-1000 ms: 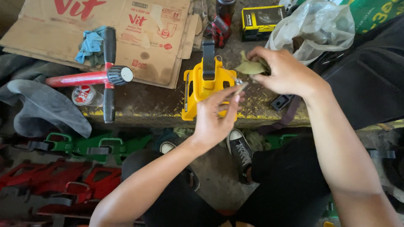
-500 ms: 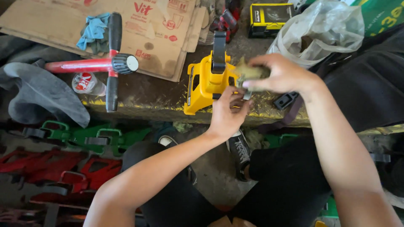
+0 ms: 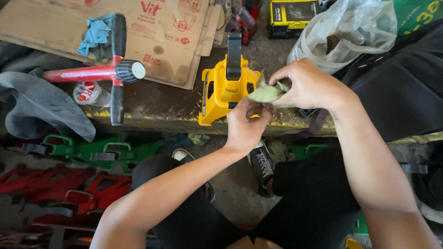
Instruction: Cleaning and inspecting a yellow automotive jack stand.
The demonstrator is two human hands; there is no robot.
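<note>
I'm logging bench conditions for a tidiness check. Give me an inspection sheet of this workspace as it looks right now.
Surface: worn dark workbench with a chipped yellow edge stripe.
Job's things: pale green rag held above the bench edge, beside a yellow tool body with a black handle.
Clutter: flattened cardboard, red T-handle tool, blue cloth, small bottle, clear plastic bag, yellow-black box, grey cloth.
Hands: right hand grips the rag; left hand fingers meet it from below.
Cables: nothing seen.
Surroundings: green and red metal frames on the floor, black bag at right.
</note>
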